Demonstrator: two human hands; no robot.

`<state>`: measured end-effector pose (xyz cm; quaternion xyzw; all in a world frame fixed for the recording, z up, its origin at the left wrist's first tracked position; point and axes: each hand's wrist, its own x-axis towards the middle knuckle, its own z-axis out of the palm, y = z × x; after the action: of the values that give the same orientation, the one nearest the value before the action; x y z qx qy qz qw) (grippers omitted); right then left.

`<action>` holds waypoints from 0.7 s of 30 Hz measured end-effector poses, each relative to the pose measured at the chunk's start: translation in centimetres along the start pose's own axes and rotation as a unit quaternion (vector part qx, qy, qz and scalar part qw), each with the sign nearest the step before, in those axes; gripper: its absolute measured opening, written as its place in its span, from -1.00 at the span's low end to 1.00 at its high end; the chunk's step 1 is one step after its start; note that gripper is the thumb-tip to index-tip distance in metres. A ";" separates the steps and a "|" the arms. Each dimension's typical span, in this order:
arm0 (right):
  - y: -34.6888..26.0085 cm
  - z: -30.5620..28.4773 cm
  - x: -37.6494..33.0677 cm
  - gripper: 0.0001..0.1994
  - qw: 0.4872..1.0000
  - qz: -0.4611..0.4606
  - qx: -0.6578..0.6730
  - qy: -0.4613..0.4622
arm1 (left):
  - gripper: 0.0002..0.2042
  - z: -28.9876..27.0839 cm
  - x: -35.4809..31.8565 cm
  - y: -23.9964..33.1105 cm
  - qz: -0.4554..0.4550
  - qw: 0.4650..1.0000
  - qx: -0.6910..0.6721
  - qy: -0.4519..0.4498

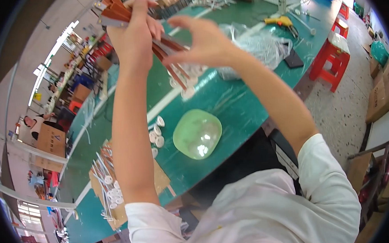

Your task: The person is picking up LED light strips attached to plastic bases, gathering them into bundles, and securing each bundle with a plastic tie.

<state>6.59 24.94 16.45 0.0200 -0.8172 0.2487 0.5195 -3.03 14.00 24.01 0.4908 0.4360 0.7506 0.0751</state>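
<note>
My left hand (136,36) is raised over the green table, closed round a bundle of flat orange-brown strips (117,11). The strips slant from upper left down to the right past my fingers. Around their lower ends are white discs (188,93); whether these are joined to the strips I cannot tell. Beside the bundle, my right hand (209,42) has its thumb and fingers spread apart, slightly blurred, with nothing visible held in it. Nearer to me on the table sits a light green, rounded, shiny bowl-like thing (197,134). Several loose white discs (159,141) lie left of it.
Thin sticks with white discs (112,191) lie on cardboard at the left. Right of my hands are a clear plastic bag (261,50), a dark phone-like slab (293,59) and a yellow glue gun (279,21). A red stool (331,62) stands beyond the table's right edge.
</note>
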 end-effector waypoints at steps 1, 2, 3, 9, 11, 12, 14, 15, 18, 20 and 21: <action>-1.6 -0.8 0.4 -0.29 1.000 -0.012 -0.005 0.011 | -0.86 1.5 -0.8 1.4 0.015 1.000 -0.001 -0.009; -3.5 -1.4 0.7 -0.34 0.994 0.025 0.090 -0.055 | -0.85 2.8 -2.0 3.2 0.037 0.998 0.024 -0.034; -5.2 -1.6 0.6 -0.40 0.972 0.062 0.185 -0.128 | -0.85 3.8 -3.3 4.7 0.056 0.996 0.051 -0.054; -10.2 -1.9 -3.2 -0.90 0.886 0.094 0.428 -0.154 | -0.67 5.7 -9.3 8.9 0.045 0.982 0.182 -0.003; -10.1 -2.8 -5.1 -0.87 0.892 0.097 0.414 -0.152 | -0.49 6.1 -11.2 7.8 0.268 0.922 0.280 -0.024; -9.6 -3.2 -6.4 -0.81 0.873 0.158 0.444 -0.122 | -0.33 5.0 -13.4 8.1 0.241 0.899 0.365 -0.013; -10.9 -4.8 -9.0 -0.83 0.858 0.263 0.433 -0.084 | -0.22 4.1 -18.7 6.0 0.163 0.949 0.269 0.035; -11.5 -5.3 -10.7 -0.83 0.853 0.269 0.437 -0.094 | -0.10 4.3 -21.6 5.5 0.086 0.935 0.343 -0.015; -12.8 -5.8 -15.3 -0.73 0.786 0.347 0.508 -0.064 | -0.03 6.5 -28.1 2.0 -0.165 0.933 0.290 -0.132; -13.2 -5.0 -18.7 -0.69 0.779 0.391 0.491 0.004 | -0.25 7.6 -30.5 0.9 -0.278 0.899 0.301 -0.154; -13.3 -5.4 -19.7 -0.69 0.774 0.402 0.489 -0.004 | -0.34 8.0 -31.5 0.4 -0.275 0.902 0.299 -0.150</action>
<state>24.01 11.15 6.46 -0.0581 -0.5211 0.8008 0.2896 19.48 1.39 4.31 0.4577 0.7409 0.4522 0.1927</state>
